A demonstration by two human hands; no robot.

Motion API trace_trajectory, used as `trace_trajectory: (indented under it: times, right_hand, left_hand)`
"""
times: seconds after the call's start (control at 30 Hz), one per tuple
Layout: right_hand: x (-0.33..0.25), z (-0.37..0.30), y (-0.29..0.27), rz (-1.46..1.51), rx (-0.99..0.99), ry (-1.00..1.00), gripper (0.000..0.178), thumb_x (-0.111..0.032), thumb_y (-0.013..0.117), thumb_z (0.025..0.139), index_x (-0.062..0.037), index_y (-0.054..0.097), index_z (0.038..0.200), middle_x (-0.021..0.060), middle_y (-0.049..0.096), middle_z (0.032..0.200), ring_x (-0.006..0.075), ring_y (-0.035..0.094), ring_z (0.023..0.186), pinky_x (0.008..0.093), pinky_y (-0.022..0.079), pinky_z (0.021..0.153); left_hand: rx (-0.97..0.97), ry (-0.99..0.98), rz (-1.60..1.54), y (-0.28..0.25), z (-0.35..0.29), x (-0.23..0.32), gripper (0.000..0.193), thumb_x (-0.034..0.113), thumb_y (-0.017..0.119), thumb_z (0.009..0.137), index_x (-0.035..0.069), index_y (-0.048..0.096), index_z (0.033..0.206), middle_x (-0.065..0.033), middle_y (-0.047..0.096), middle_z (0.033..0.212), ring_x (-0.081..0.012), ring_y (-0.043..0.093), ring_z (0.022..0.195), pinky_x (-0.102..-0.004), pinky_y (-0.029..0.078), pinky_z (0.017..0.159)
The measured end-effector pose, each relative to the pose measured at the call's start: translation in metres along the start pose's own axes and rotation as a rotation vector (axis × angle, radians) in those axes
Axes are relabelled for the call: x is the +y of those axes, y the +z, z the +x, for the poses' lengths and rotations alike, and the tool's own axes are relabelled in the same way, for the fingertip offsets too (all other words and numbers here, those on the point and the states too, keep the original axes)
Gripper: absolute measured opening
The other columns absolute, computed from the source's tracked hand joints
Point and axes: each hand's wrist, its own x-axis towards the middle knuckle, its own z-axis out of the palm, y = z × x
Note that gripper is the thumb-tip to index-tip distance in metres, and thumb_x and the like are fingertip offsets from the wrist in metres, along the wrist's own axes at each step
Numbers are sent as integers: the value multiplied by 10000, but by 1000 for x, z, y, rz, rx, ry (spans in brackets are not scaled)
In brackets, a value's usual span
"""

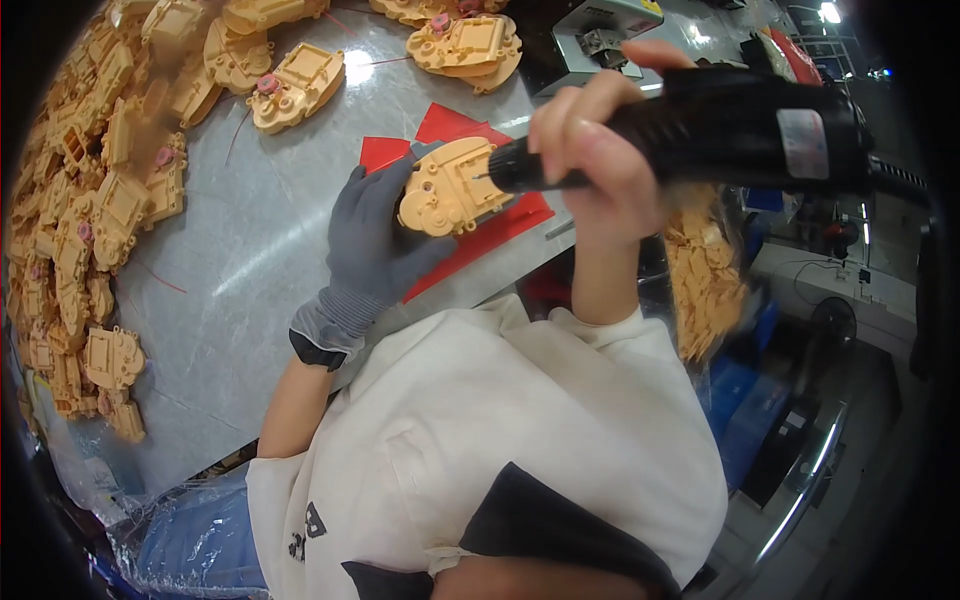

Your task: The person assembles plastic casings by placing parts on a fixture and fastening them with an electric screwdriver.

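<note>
Workpiece: one yellow-orange plastic housing [455, 190], being held above red sheeting [510, 228], its long axis running roughly from lower left to upper right. Left hand [372, 235], grey-gloved: clamping the housing from its left side, thumb below; the other fingers are mostly hiding behind it. Right hand [600, 150], bare: closing around a black electric screwdriver [725, 130]. Principal relation: the housing is lying left of the right hand, and the screwdriver is pointing leftward across it, its thin bit [481, 176] showing over the right-hand part; whether bit and plastic are touching, one cannot tell. Obstruction: the screwdriver's nose is covering the housing's right edge. Surroundings: similar housings heaping along the grey tabletop's [270, 225] left side; one with a pink round piece [268, 85] lying beyond the glove; a metal-fronted device [605, 45] standing beyond the right hand.
</note>
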Motion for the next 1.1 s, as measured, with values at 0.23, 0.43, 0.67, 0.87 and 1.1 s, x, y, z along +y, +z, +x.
trace_trajectory:
  times: [0.23, 0.43, 0.67, 0.87, 1.1]
  right_hand:
    - [27, 12, 26, 4, -3, -8, 373, 60, 639, 675, 35, 489, 1015, 30, 583, 664, 75, 540, 534, 198, 449, 563]
    - [42, 14, 42, -6, 22, 89, 299, 75, 649, 645, 21, 525, 912, 6, 576, 627, 62, 543, 535, 202, 459, 586]
    - [49, 18, 32, -77, -117, 85, 390, 105, 545, 695, -22, 415, 1040, 88, 521, 611, 170, 498, 468, 301, 443, 486]
    - [55, 15, 31, 117, -117, 103, 375, 110, 545, 702, -38, 422, 1023, 96, 524, 613, 170, 493, 465, 307, 443, 486]
    - [50, 7, 45, -56, 31, 157, 312, 84, 579, 680, -32, 461, 944, 58, 526, 614, 141, 504, 468, 266, 440, 484]
  left_hand:
    - [28, 46, 30, 0, -4, -5, 775, 362, 756, 649, 55, 432, 1283, -118, 565, 1169, -301, 536, 1054, -498, 340, 1004]
    - [8, 19, 43, -2, -5, -7, 761, 378, 753, 663, 58, 435, 1276, -105, 568, 1156, -293, 545, 1036, -474, 342, 1010]
    - [33, 22, 30, -2, -7, -8, 748, 382, 762, 653, 56, 460, 1255, -107, 580, 1128, -296, 555, 1015, -471, 369, 988]
    - [-14, -37, -30, -3, -7, -6, 759, 363, 779, 639, 87, 458, 1270, -102, 558, 1199, -333, 511, 1113, -485, 301, 1058]
    - [-58, -136, -65, 0, -8, -1, 725, 338, 768, 654, 89, 468, 1266, -102, 573, 1174, -322, 503, 1120, -477, 300, 1056]
